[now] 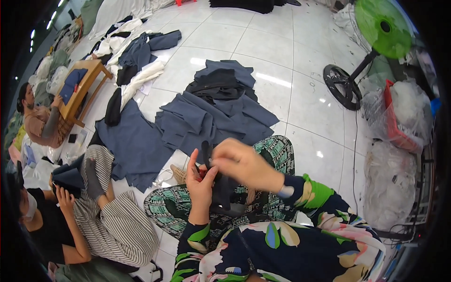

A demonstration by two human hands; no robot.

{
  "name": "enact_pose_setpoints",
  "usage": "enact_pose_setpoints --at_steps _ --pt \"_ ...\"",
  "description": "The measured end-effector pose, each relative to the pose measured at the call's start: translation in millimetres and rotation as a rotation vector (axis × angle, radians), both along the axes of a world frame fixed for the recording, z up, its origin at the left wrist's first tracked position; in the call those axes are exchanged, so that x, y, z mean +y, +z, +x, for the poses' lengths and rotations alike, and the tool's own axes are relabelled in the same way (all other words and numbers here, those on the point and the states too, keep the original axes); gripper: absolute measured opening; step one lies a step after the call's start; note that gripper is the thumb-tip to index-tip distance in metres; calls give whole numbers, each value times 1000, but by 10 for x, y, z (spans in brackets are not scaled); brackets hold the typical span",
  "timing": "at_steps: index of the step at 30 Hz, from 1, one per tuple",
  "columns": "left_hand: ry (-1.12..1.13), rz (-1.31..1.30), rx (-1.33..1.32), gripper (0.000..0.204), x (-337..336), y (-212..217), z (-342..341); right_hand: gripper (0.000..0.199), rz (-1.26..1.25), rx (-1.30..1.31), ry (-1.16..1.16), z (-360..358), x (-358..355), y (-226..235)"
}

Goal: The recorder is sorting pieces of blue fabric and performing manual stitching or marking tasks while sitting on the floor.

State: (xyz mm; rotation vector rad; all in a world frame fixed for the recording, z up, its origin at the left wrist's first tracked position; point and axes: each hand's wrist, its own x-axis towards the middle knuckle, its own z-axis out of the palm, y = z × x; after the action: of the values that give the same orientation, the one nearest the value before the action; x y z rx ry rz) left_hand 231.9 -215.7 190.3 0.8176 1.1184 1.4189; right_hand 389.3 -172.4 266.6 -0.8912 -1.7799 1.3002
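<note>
Above my crossed legs, my left hand (pixel 201 190) grips a dark piece of cloth (pixel 206 152) between thumb and fingers. A small red thing (pixel 202 173), too small to make out, shows in the same hand. My right hand (pixel 246 164) comes over from the right with its fingers curled in a pinch, right beside the left thumb. It is slightly blurred, and whatever its fingertips hold is hidden. More dark cloth (pixel 226 190) hangs below both hands onto my lap. Just ahead of my legs lies a heap of blue-grey cloth pieces (pixel 197 117) with black ones among them.
On the left, a co-worker in striped trousers (pixel 122 225) handles dark cloth (pixel 69 176). Farther off, another person sits by a wooden bench (pixel 89 70). A green fan (pixel 383 28) and a red basket (pixel 397 120) stand at the right, near plastic bags (pixel 390 183).
</note>
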Motion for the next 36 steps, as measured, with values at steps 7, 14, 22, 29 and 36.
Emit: enact_pose_setpoints --at_steps 7,14,22,29,36 --pt "-15 162 187 69 1 -142 154 28 -437 -170 -19 264 -178 -811" --pt "180 250 495 67 -51 -252 233 20 -557 -78 -14 224 -242 -841" --pt "157 -39 307 53 -138 -505 91 19 -827 26 41 165 -309 -931" --pt "-83 -62 538 45 -373 -411 -267 19 -438 -299 53 123 -320 -1058" --pt "-361 -103 521 37 -462 -215 -183 17 -756 -150 45 114 -278 -981"
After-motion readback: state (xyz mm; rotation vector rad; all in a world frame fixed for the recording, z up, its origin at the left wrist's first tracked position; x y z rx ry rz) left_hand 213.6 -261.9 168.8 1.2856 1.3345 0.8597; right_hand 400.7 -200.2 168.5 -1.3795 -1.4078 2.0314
